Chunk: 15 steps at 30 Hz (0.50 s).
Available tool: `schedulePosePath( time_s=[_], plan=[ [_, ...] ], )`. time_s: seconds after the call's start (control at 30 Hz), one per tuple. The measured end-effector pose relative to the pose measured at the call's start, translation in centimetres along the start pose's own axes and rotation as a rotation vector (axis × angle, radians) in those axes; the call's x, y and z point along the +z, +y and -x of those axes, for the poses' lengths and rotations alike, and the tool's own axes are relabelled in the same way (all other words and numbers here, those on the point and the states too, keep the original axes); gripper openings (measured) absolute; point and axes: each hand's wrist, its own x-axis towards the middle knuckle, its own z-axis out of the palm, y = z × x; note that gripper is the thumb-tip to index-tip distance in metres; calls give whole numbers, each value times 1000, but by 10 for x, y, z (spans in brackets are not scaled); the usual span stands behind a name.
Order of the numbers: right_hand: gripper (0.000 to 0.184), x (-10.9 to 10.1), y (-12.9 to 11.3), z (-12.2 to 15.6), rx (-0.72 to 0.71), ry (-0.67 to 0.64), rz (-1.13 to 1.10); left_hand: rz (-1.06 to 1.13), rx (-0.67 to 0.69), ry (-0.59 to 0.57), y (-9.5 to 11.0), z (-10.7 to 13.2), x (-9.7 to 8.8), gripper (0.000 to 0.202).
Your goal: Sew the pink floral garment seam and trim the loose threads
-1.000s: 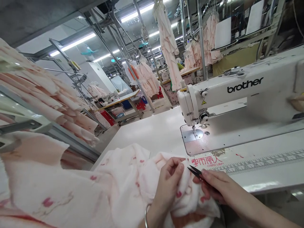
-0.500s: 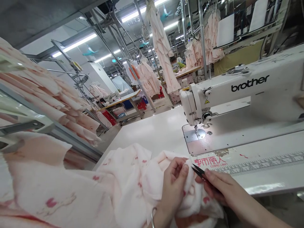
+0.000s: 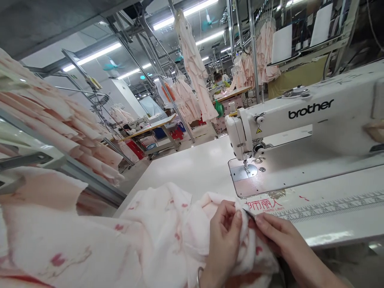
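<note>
Bright scene here! Long white fluorescent ceiling tubes (image 3: 184, 14) flood the hall, glare flares off the glossy white sewing table (image 3: 192, 168), soft shadows sit in the pale pink printed fabric (image 3: 162, 240), and the grey metal rack rail (image 3: 90, 178) bends at the wide-angle edge.

A single camera worn on the person's head looks forward and down across a white sewing bench (image 3: 192, 168), its wide view rolled so the bench slopes up toward the right. Closest, along the bottom edge, are the left hand (image 3: 224, 244), the right hand (image 3: 282, 240) and a bundle of pale pink fabric (image 3: 168, 236). Just beyond, a Brother sewing machine (image 3: 288, 124) fills the right side, while stacked pink garments (image 3: 51, 116) crowd the left. Farther off, up the middle, a factory hall of workstations recedes under strip lights (image 3: 93, 57).
</note>
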Motion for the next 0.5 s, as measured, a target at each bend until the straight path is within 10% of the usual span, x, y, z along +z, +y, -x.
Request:
schedulePosePath(
  time_s=[0.5],
  plan=[
    [45, -3, -11, 5, 48, -98, 144, -155, 75, -146, 3, 14, -16, 18]
  ],
)
